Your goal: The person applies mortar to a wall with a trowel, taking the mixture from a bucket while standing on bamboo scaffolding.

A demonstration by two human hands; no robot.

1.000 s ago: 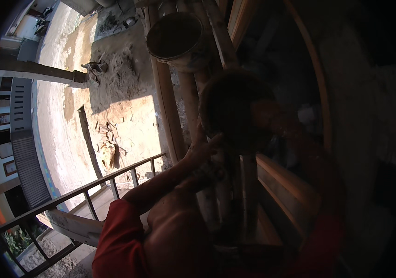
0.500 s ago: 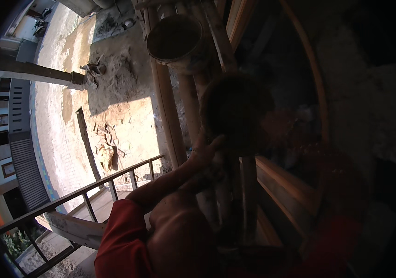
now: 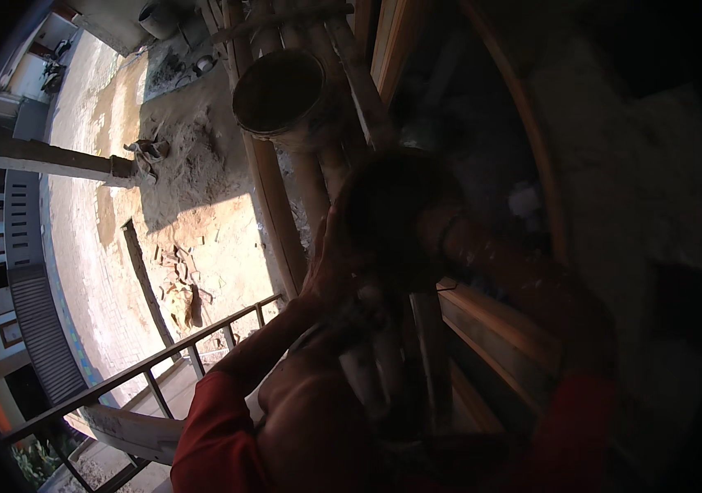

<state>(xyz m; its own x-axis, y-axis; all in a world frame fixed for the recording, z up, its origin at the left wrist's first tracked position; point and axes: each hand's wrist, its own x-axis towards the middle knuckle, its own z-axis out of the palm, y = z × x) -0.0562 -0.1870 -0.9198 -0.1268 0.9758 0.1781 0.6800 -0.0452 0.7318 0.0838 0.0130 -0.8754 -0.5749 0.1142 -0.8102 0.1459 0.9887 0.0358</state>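
Note:
A dark round bucket (image 3: 349, 187) stands tilted toward me on the wooden poles; deep shade hides what is inside. Along its near left side lies my left hand (image 3: 322, 261), fingers against the wall and rim, holding it. My right hand (image 3: 435, 223) reaches in over the bucket's right side, a dark band around the wrist. Its fingers are lost in the shadow inside, so whether it holds anything cannot be made out. Just beyond stands a second bucket (image 3: 306, 138), larger and stained, with a dark interior. My bent knee (image 3: 318, 394) is below my left forearm.
Long wooden poles (image 3: 281, 222) form a raised platform under the buckets. A wooden window frame (image 3: 491, 324) borders it on the right. To the left, a metal railing (image 3: 172, 333) stands above sunlit ground with a sand heap (image 3: 191, 152) and rubble (image 3: 182, 279). A concrete beam (image 3: 47, 156) juts in.
My right hand, blurred and off to the right before, is now over and into the bucket. My left hand has shifted from the near rim to the bucket's left side. The view has turned slightly.

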